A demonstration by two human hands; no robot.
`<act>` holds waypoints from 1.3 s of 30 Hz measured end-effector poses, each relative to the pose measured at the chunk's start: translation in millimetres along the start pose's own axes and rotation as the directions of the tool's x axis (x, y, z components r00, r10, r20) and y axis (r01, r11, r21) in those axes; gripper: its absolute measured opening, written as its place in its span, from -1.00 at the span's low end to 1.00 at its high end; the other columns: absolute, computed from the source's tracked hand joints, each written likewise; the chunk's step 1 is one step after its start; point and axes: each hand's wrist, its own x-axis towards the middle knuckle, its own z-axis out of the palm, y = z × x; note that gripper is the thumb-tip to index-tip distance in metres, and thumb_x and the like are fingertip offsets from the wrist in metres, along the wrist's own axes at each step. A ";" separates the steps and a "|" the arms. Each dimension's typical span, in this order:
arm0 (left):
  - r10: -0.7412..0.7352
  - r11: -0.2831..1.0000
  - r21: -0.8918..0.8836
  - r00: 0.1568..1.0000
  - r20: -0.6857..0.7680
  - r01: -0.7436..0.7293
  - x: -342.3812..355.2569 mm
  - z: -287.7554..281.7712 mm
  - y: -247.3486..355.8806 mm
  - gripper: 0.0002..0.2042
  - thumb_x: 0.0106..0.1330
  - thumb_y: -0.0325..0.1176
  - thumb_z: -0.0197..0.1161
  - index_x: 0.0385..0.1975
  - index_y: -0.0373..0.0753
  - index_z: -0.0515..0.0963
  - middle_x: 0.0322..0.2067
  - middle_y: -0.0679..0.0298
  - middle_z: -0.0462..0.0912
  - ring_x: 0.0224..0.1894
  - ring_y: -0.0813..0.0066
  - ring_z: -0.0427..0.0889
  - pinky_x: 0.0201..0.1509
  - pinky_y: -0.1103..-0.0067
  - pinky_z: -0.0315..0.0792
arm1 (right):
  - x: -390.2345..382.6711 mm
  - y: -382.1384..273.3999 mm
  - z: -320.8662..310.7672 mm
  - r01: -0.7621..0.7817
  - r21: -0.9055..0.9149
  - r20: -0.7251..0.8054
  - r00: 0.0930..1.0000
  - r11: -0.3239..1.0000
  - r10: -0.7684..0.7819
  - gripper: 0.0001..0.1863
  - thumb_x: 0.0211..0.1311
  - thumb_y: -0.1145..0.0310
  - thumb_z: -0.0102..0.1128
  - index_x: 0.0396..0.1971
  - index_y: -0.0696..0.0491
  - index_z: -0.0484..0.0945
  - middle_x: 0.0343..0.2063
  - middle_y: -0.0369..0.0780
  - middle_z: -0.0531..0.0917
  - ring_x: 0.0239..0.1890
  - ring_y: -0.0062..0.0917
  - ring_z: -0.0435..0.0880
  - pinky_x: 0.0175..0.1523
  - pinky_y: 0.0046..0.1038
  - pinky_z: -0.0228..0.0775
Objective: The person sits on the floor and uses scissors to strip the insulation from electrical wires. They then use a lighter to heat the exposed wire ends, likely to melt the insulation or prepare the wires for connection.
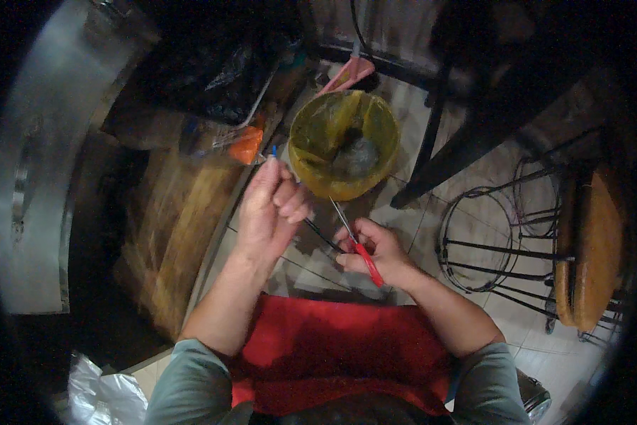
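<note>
My left hand (272, 202) is closed on a thin black cable (322, 236), and a small blue tip (274, 151) pokes out above its thumb. The cable runs down to the right toward the fingers of my right hand (375, 248). That hand is closed on red-handled scissors (364, 256), whose metal blades point up and to the left. Whether the fingers also pinch the cable's end is hard to make out. Just beyond both hands stands a bin (345, 191) with a yellowish bag lining; some clear crumpled plastic lies inside.
A red cloth (347, 329) covers my lap. At the right lies a stool with a wooden seat (591, 248) and black metal legs. A dark slanted bar (467, 142) rises behind the bin. A pink-ended tool (350, 74) leans there. Brown cardboard (162, 234) and an orange packet (246, 145) are left.
</note>
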 end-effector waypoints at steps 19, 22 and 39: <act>0.229 0.772 0.625 0.968 -0.102 -0.117 -8.7 -31.3 0.7 -0.80 0.42 -0.29 0.04 -0.20 -0.27 0.52 -0.58 0.31 0.54 -0.58 0.60 0.45 -0.51 0.62 0.39 | -12.3 48.7 22.3 -0.137 -0.204 -0.224 0.970 0.969 0.090 -0.52 0.05 0.27 0.40 -0.08 0.12 0.41 -0.35 -0.32 0.52 -0.28 -0.65 0.47 -0.16 -0.55 0.36; -0.024 0.755 0.656 0.999 0.032 -0.003 -8.6 -39.6 -23.4 -0.77 0.42 -0.30 0.04 -0.12 -0.32 0.52 -0.48 0.31 0.58 -0.46 0.60 0.53 -0.34 0.65 0.42 | -27.8 36.9 30.8 -0.092 -0.173 -0.309 0.951 0.981 0.035 -0.53 0.09 0.30 0.37 -0.04 0.10 0.38 -0.28 -0.28 0.52 -0.26 -0.59 0.49 -0.11 -0.50 0.38; 0.480 0.733 0.412 0.841 0.251 -0.541 274.6 13.0 31.8 -0.71 0.28 -0.39 0.13 -0.03 -0.34 0.44 -0.18 0.08 0.59 -0.15 0.20 0.58 -0.02 0.41 0.44 | -111.3 37.3 24.7 -0.092 -0.350 -0.501 0.859 0.932 -0.103 -0.62 0.05 0.42 0.37 -0.13 0.14 0.46 -0.42 -0.32 0.53 -0.37 -0.63 0.51 -0.24 -0.53 0.42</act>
